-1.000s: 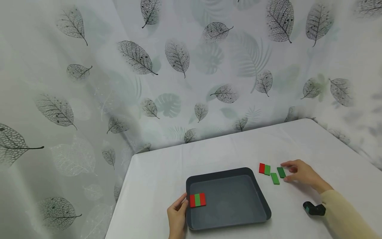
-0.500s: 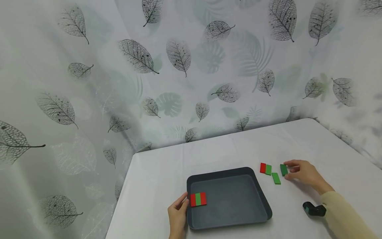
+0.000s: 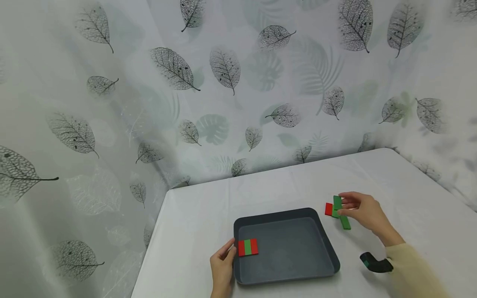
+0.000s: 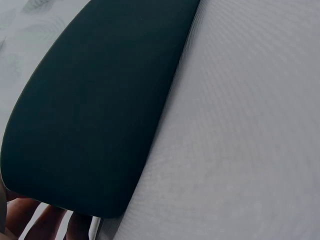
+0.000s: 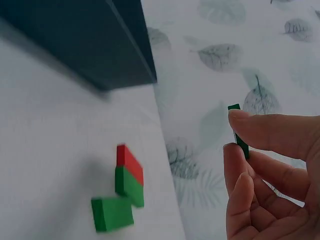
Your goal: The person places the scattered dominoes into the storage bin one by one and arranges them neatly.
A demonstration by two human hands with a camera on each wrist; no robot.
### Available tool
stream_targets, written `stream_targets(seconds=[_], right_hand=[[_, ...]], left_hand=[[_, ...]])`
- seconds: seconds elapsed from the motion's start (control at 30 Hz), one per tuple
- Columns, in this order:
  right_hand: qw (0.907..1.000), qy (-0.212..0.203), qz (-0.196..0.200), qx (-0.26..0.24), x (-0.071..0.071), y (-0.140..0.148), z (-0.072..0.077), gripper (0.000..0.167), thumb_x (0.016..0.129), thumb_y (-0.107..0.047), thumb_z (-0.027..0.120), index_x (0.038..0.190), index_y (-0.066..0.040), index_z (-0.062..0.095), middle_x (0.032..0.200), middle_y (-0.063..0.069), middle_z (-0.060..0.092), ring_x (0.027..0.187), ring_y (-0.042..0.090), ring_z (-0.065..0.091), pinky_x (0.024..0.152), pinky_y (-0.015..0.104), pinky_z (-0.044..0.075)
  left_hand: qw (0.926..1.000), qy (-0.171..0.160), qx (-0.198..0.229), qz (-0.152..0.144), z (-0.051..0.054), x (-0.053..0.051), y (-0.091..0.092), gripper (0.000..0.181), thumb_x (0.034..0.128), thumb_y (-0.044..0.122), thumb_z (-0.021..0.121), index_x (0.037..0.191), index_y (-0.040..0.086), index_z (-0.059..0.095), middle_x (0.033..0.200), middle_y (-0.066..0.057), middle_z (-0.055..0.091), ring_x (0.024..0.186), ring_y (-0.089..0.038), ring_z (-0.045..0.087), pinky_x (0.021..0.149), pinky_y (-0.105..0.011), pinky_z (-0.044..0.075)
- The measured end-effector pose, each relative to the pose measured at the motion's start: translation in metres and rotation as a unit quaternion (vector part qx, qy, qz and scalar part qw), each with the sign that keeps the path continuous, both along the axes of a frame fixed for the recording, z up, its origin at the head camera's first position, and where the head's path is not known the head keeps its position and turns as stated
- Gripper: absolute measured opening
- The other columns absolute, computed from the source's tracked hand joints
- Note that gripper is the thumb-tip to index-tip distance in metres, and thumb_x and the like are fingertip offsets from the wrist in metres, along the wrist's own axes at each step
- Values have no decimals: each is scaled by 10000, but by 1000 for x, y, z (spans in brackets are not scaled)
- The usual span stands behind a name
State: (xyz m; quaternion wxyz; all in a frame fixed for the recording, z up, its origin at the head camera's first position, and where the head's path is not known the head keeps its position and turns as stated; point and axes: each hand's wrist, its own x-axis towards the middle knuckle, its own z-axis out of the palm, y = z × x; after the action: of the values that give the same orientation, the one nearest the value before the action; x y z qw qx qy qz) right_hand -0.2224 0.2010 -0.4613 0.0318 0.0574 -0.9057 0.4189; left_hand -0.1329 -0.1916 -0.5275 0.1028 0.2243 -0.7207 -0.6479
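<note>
The dark grey tray (image 3: 287,277) stands on the table, with a red, green and red row of blocks (image 3: 248,247) inside at its left wall. My left hand (image 3: 222,267) rests against the tray's left rim, thumb and fingers at the edge. My right hand (image 3: 367,211) pinches a dark green block (image 5: 241,142) between thumb and fingers, raised above the table. Below and beside it lie a red block (image 3: 328,209), a green block (image 5: 131,188) touching it, and another green block (image 3: 345,222).
White cloth covers the table (image 3: 197,231). A leaf-patterned curtain (image 3: 231,107) hangs behind and to the left. A black device (image 3: 375,264) is at the right wrist, beside the pale yellow sleeve (image 3: 413,269).
My right hand has taken hold of the dark green block, lifted it and moved left over the other loose blocks. My left hand stays at the tray.
</note>
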Motion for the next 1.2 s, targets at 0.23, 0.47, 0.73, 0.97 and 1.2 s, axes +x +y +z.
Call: stream_targets(seconds=[0.23, 0.47, 0.73, 0.97, 1.2], right_hand=[[9952, 466, 674, -527, 15, -57, 13, 522, 782, -112, 798, 1238, 53, 604, 1006, 145, 697, 800, 72, 647, 661, 200, 532], [9820, 276, 1488, -1128, 23, -115, 13, 477, 745, -74, 821, 1169, 48, 639, 962, 101, 693, 785, 94, 637, 680, 221, 543], [9811, -103, 1643, -1021, 24, -164, -1, 465, 694, -43, 845, 1118, 30, 667, 892, 51, 674, 752, 105, 627, 660, 211, 526], [9788, -319, 1736, -1039, 21, -185, -25, 460, 663, -10, 846, 1083, 52, 671, 823, 50, 651, 690, 113, 625, 615, 230, 508], [9803, -372, 1754, -823, 22, -196, -42, 444, 633, 22, 855, 1037, 51, 673, 790, 42, 632, 651, 94, 606, 592, 221, 498]], left_hand=[[10000, 32, 49, -18, -1, 1, 0, 309, 888, 56, 635, 1189, 18, 691, 1254, -170, 664, 1071, -189, 630, 778, -149, 522], [9999, 48, 111, -30, -2, 0, -1, 317, 896, 60, 639, 1206, 8, 678, 1264, -180, 656, 1078, -187, 630, 770, -140, 518], [9998, -5, 196, -41, -4, -3, -2, 319, 896, 38, 634, 1209, -12, 669, 1262, -198, 651, 1062, -178, 633, 745, -120, 502], [9998, 31, 180, 8, -5, -2, -1, 315, 894, 39, 637, 1204, -4, 676, 1255, -190, 658, 1068, -187, 641, 763, -130, 518], [9999, -3, 112, 1, -8, -4, -2, 315, 895, 37, 631, 1205, 8, 678, 1252, -186, 661, 1006, -131, 632, 745, -122, 509]])
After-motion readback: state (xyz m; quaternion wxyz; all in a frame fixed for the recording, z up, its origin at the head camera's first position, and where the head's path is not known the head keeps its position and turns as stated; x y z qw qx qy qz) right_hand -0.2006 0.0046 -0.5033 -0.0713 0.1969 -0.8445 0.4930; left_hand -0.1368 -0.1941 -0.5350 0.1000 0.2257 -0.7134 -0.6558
